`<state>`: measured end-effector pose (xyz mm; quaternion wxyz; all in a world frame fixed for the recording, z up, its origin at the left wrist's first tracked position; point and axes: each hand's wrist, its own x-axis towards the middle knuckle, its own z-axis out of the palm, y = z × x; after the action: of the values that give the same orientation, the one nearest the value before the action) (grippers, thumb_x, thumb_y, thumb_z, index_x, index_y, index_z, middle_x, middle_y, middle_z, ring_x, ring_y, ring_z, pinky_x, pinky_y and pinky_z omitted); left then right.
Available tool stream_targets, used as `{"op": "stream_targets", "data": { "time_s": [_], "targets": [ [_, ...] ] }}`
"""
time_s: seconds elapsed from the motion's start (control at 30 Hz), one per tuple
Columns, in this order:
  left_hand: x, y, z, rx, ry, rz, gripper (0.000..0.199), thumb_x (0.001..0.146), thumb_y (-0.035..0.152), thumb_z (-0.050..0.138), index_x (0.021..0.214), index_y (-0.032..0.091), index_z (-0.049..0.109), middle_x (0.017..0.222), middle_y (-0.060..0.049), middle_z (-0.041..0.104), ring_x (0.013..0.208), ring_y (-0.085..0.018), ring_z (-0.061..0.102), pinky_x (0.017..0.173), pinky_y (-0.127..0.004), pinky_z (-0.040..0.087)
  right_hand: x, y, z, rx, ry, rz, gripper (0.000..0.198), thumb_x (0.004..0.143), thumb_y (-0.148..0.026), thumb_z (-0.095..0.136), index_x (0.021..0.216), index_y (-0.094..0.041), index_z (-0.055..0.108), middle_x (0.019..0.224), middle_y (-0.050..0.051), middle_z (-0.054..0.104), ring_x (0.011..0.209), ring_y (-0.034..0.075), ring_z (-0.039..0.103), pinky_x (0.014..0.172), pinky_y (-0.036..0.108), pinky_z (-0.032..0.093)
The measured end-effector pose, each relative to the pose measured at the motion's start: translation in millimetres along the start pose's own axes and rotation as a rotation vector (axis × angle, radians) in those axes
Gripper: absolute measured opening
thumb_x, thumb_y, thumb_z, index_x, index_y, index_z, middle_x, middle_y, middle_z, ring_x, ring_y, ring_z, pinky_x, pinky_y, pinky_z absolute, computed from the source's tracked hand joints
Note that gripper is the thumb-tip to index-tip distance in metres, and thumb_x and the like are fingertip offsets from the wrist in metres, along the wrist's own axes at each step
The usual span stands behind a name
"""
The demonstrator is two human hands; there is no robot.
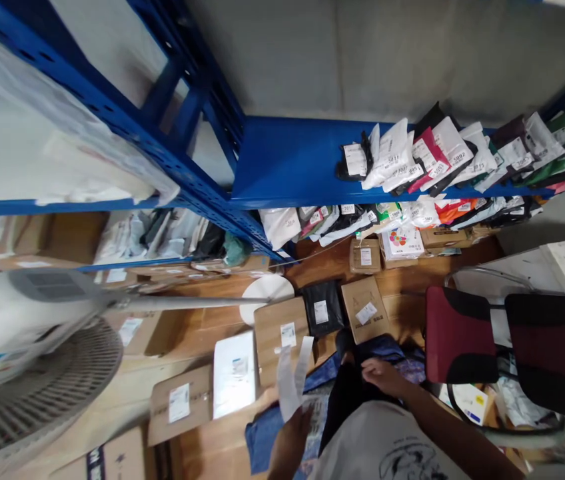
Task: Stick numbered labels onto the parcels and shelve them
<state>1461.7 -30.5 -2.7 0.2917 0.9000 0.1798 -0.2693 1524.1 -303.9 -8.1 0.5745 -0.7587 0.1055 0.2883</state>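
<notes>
My left hand point(298, 427) is closed on a strip of white paper labels point(287, 385), whose loose ends stick up above the fingers. My right hand point(381, 375) hangs loosely beside my leg, with fingers slightly curled and nothing seen in them. Just beyond it, a cardboard box point(365, 309) with a white label lies on the floor. A black-wrapped parcel point(323, 308) and a larger cardboard box point(280, 337) are to its left. The white parcel point(234, 373) sits farther left, beside another labelled carton point(181, 404).
Blue shelving point(287, 160) ahead holds numbered parcel bags point(393, 157) on two levels. A white standing fan point(37, 320) fills the left side, its pole reaching a round base point(266, 297). A dark red chair point(457, 337) stands at right. Blue sacks point(266, 437) lie near my feet.
</notes>
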Motion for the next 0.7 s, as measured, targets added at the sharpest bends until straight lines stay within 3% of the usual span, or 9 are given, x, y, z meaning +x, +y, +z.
{"op": "stream_targets", "data": {
  "time_s": [0.13, 0.2, 0.3, 0.4, 0.57, 0.7],
  "targets": [
    [6.5, 46.9, 34.2, -0.158, -0.112, 0.112, 0.03, 0.093, 0.03, 0.045, 0.104, 0.024, 0.073, 0.101, -0.009, 0.08, 0.097, -0.027, 0.075, 0.078, -0.03, 0.053, 11.1, 18.4, 32.0, 0.077, -0.162, -0.1, 0.066, 0.079, -0.049, 0.07, 0.139, -0.025, 0.057, 0.136, 0.011, 0.065, 0.126, 0.03, 0.06, 0.102, 0.047, 0.05],
    [9.9, 60.8, 45.2, -0.149, -0.123, 0.145, 0.033, 0.094, 0.032, 0.043, 0.106, 0.021, 0.073, 0.103, -0.011, 0.079, 0.1, -0.028, 0.073, 0.082, -0.032, 0.053, 14.5, 31.6, 41.2, 0.1, -0.174, -0.153, 0.064, 0.083, -0.046, 0.067, 0.142, -0.025, 0.053, 0.143, 0.011, 0.06, 0.132, 0.029, 0.056, 0.106, 0.047, 0.047],
    [14.8, 63.4, 58.5, -0.147, -0.152, 0.185, 0.033, 0.093, 0.032, 0.043, 0.098, 0.022, 0.074, 0.101, -0.01, 0.079, 0.099, -0.027, 0.073, 0.084, -0.032, 0.053, 16.3, 54.2, 51.4, 0.095, -0.099, -0.144, 0.038, 0.085, -0.039, 0.062, 0.119, -0.022, 0.067, 0.12, 0.01, 0.072, 0.112, 0.028, 0.066, 0.098, 0.043, 0.051],
    [19.2, 51.7, 77.6, -0.142, -0.171, 0.184, 0.031, 0.091, 0.036, 0.045, 0.091, 0.024, 0.074, 0.094, -0.009, 0.08, 0.09, -0.026, 0.075, 0.078, -0.031, 0.054, 15.7, 80.2, 58.6, 0.11, -0.025, -0.087, 0.025, 0.083, -0.036, 0.062, 0.099, -0.02, 0.071, 0.096, 0.007, 0.074, 0.089, 0.025, 0.069, 0.083, 0.038, 0.053],
    [32.1, 30.1, 132.6, -0.219, -0.265, 0.093, 0.037, 0.088, 0.043, 0.043, 0.081, 0.024, 0.074, 0.081, -0.009, 0.078, 0.08, -0.027, 0.074, 0.072, -0.032, 0.055, 8.2, 139.4, 62.0, 0.168, 0.101, 0.025, 0.021, 0.079, -0.038, 0.061, 0.09, -0.022, 0.068, 0.08, 0.003, 0.069, 0.077, 0.022, 0.066, 0.071, 0.032, 0.051],
    [51.5, 15.5, 177.7, -0.278, -0.357, 0.094, 0.047, 0.086, 0.057, 0.046, 0.069, 0.022, 0.072, 0.069, -0.006, 0.075, 0.073, -0.026, 0.073, 0.069, -0.031, 0.054, 6.3, 193.5, 65.3, 0.274, 0.252, 0.093, 0.036, 0.073, -0.049, 0.066, 0.099, -0.023, 0.065, 0.071, 0.0, 0.061, 0.071, 0.022, 0.063, 0.066, 0.032, 0.048]
  ]
}}
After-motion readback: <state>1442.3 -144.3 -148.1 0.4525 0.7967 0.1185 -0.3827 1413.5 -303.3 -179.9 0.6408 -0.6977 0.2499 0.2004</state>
